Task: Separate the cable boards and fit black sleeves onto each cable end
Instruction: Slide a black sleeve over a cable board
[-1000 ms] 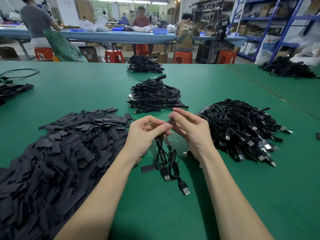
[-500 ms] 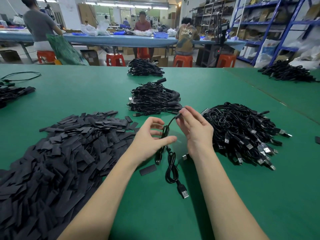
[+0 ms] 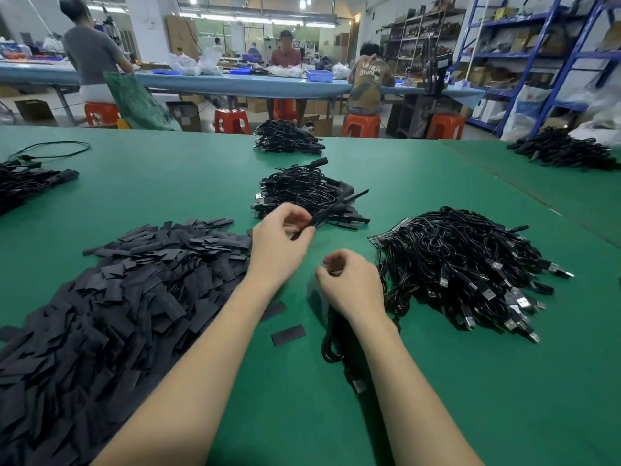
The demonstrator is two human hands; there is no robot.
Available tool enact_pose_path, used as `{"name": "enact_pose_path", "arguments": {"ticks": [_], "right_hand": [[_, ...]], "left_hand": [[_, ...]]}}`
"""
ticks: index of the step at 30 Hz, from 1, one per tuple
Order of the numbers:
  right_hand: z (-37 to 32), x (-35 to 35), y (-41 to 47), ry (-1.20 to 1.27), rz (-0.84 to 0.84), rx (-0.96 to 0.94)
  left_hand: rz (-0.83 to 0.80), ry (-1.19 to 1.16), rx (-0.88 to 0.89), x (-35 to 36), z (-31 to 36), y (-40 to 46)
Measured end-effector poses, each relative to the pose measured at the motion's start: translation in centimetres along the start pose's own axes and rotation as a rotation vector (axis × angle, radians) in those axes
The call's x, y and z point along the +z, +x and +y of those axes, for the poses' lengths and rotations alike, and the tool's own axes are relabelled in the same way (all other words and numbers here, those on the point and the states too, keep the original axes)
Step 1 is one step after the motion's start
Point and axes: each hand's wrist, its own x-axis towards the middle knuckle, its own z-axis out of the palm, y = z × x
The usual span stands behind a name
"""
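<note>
My left hand (image 3: 280,245) pinches a black sleeved cable end (image 3: 339,206), which sticks out up and to the right over the middle cable heap (image 3: 302,186). Over a coiled black cable (image 3: 331,348) on the green table (image 3: 437,381) hovers my right hand (image 3: 353,285). Its fingers are loosely curled and I see nothing in them. The cable's USB plug (image 3: 358,385) points toward me. A large pile of flat black sleeves (image 3: 117,297) lies at the left. A loose sleeve (image 3: 288,334) lies between my forearms.
A big heap of USB cables (image 3: 470,267) lies right of my right hand. More cable heaps sit at the far centre (image 3: 287,137), far right (image 3: 564,151) and left edge (image 3: 27,183). People sit on orange stools at a blue table (image 3: 235,84) behind.
My right hand let go of the cable end and dropped toward the table. My left hand moved up toward the middle heap with the sleeved end. The view is blurred by motion.
</note>
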Motion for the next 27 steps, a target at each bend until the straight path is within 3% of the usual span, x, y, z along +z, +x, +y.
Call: {"name": "enact_pose_path", "arguments": {"ticks": [4,10,14,27], "right_hand": [[0.1,0.3,-0.1,-0.056,0.031,-0.012],[0.3,0.9,0.0,-0.108,0.058,-0.028],[0.4,1.2,0.2,-0.120,0.068,-0.029],[0.0,1.1,-0.1,-0.114,0.063,-0.026]], "left_hand": [[-0.070,0.174,0.145,0.5,0.3,5.6],[-0.243,0.517,0.206,0.6,-1.4,12.3],[-0.260,0.782,0.220,-0.2,-3.0,14.1],[-0.176,0.779,0.254,-0.7,-2.4,13.7]]}}
